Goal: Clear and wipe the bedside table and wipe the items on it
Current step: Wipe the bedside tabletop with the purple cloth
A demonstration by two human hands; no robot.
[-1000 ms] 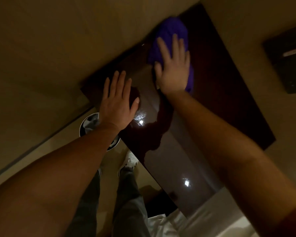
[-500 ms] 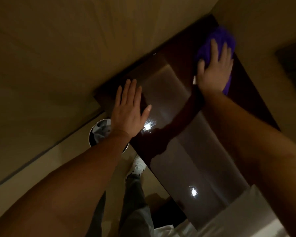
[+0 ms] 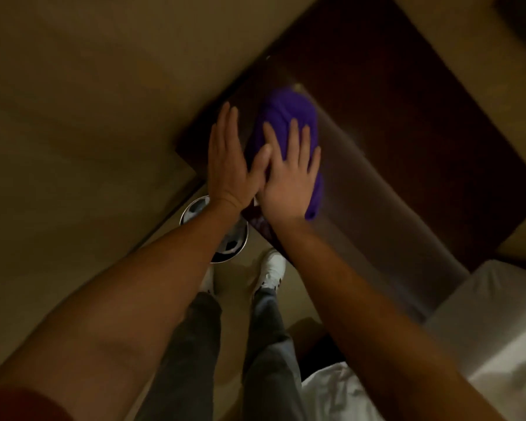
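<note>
A: What's on the far left?

B: Plain tan wall (image 3: 82,95) and pale floor (image 3: 73,238). A red sleeve (image 3: 16,404) shows at the bottom corner, and the bare left forearm runs up from it toward the middle.

A: Anything on the floor?

B: A round bin (image 3: 195,209) with a shiny rim, standing just beside the near-left corner of the table (image 3: 392,153). The left forearm crosses over part of it. Below it are two white shoes (image 3: 271,270) and dark trousers (image 3: 176,354).

A: And the left hand?

B: The left hand (image 3: 228,165) lies flat, palm down, on the left end of the table. Its fingers are straight and close together, the thumb spread out to the right. It grips nothing.

A: Where's the cloth?

B: The cloth (image 3: 289,117), purple and bunched, sits on the dark glossy table just right of the left hand. It is blurred, so its folds can't be made out.

A: Who has it?

B: The right hand (image 3: 289,180) presses down on it, palm flat, fingers spread and pointing away. It is laid open over the cloth, not curled round it. The left thumb touches or overlaps the right thumb; I can't tell which.

A: Further right?

B: Bare tabletop with a pale sheen across it, then white bedding (image 3: 498,344) at the lower right, against the table's near-right end. A dark shape sits in the top-right corner, too cropped to name.
</note>
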